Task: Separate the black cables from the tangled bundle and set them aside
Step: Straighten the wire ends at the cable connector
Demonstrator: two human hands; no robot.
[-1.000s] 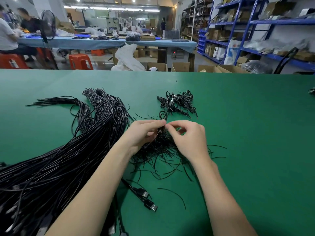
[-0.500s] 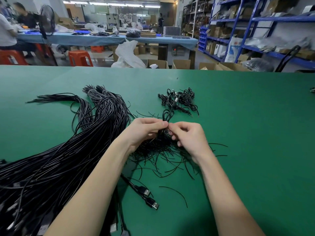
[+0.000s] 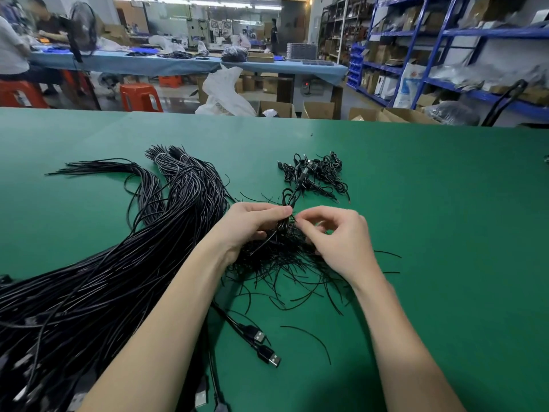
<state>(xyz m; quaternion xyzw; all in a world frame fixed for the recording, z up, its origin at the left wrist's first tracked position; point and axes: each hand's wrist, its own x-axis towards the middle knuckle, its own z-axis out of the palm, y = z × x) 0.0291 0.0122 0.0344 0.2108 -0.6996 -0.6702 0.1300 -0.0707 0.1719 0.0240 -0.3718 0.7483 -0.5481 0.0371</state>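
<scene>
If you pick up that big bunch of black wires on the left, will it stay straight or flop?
The big bunch would probably flop: its strands already curve and sag across the table. With so many strands, it is likely heavy, and loose ones may slip out.

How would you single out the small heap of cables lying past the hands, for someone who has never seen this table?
Start at the green table, where a long thick sheaf of black cables sweeps across its left side. Look straight beyond the left hand and right hand: the small heap lies there. Unlike the straight sheaf, it is a compact knot of short, curled, looped cables.
</scene>
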